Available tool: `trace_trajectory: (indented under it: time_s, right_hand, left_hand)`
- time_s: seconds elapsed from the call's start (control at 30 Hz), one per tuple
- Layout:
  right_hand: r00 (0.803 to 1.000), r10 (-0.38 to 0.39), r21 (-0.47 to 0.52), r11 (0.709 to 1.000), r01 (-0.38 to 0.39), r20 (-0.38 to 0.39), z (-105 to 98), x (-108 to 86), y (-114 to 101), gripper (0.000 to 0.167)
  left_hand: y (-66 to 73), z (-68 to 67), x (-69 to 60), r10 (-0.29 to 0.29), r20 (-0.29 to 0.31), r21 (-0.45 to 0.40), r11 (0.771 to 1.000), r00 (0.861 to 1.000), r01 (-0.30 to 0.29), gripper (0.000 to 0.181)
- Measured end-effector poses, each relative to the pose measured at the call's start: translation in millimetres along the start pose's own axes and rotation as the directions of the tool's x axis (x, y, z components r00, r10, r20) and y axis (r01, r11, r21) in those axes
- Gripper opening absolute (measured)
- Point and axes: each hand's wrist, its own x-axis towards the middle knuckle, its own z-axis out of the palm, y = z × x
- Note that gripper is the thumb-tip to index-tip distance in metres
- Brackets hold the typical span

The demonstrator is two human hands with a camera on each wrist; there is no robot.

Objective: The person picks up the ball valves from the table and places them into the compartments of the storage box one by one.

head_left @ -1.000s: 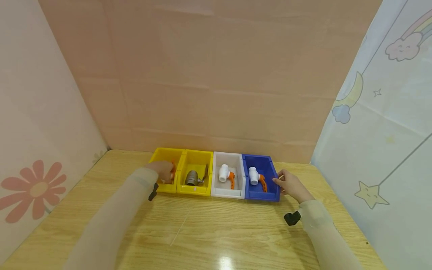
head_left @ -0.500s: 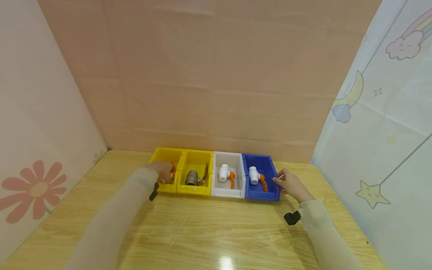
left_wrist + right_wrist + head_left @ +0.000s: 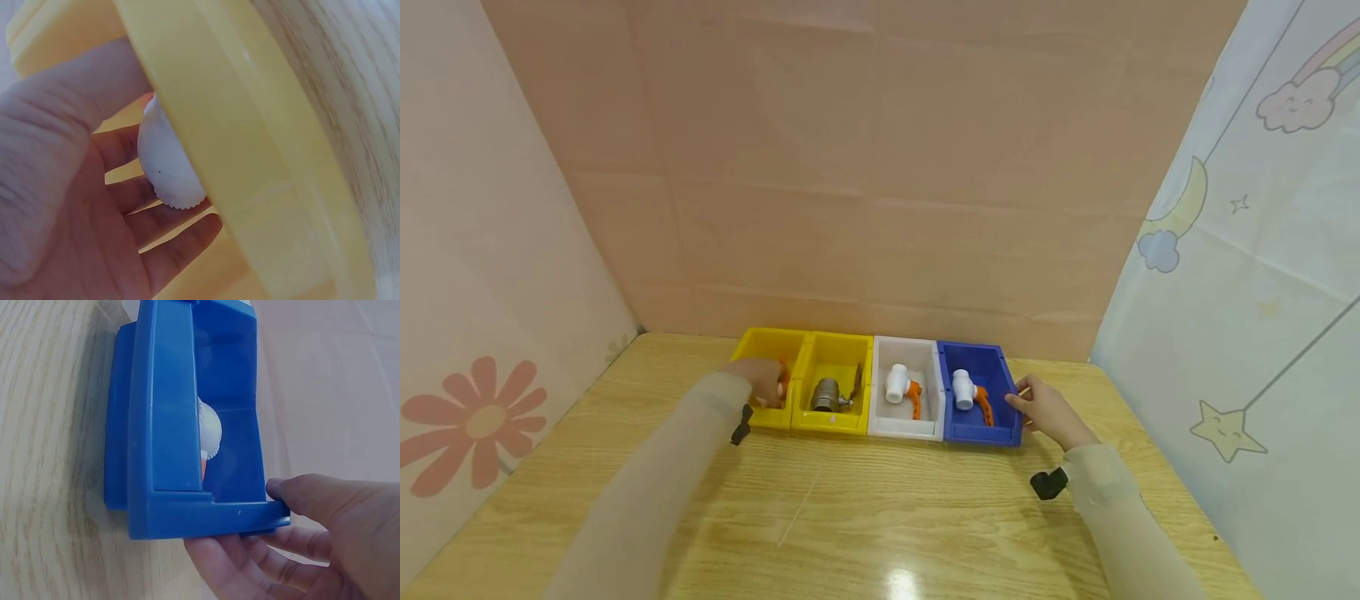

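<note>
In the head view my left hand (image 3: 758, 379) reaches into the leftmost yellow bin (image 3: 775, 340), where a bit of orange shows beside the fingers. The left wrist view has a white ball valve (image 3: 165, 153) between thumb and fingers, partly hidden by the bin's front wall. My right hand (image 3: 1051, 412) pinches the right side wall of the blue bin (image 3: 981, 435), thumb inside and fingers outside. Inside that bin lies a white ball valve (image 3: 964, 392) with an orange handle.
A second yellow bin (image 3: 831, 423) holds a metal ball valve (image 3: 826, 396). Beside it, a white bin (image 3: 906, 428) contains another white valve (image 3: 897, 385) with an orange handle. The bins stand side by side on a wooden table (image 3: 865, 508), near the back wall.
</note>
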Motion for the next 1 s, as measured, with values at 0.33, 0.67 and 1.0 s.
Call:
trace_trajectory:
  time_s: [0.33, 0.67, 1.0]
  right_hand:
    - [1.000, -0.004, -0.010, 1.000, 0.004, 0.002, 1, -0.1, 0, 0.033]
    - [1.000, -0.016, -0.008, 1.000, 0.016, 0.004, -1, 1.5, 1, 0.035]
    - [1.000, -0.009, -0.021, 1.000, 0.009, 0.000, -1, 0.4, -1, 0.032]
  left_hand:
    - [3.6, -14.1, -15.2, 0.011, 0.021, -0.092, 0.996, 1.000, -0.009, 0.059]
    - [5.4, -31.5, -18.8, 0.053, -0.007, -0.038, 0.998, 0.999, -0.053, 0.046]
    - [16.4, -44.9, -34.7, 0.124, -0.184, 0.018, 0.992, 0.975, -0.123, 0.033]
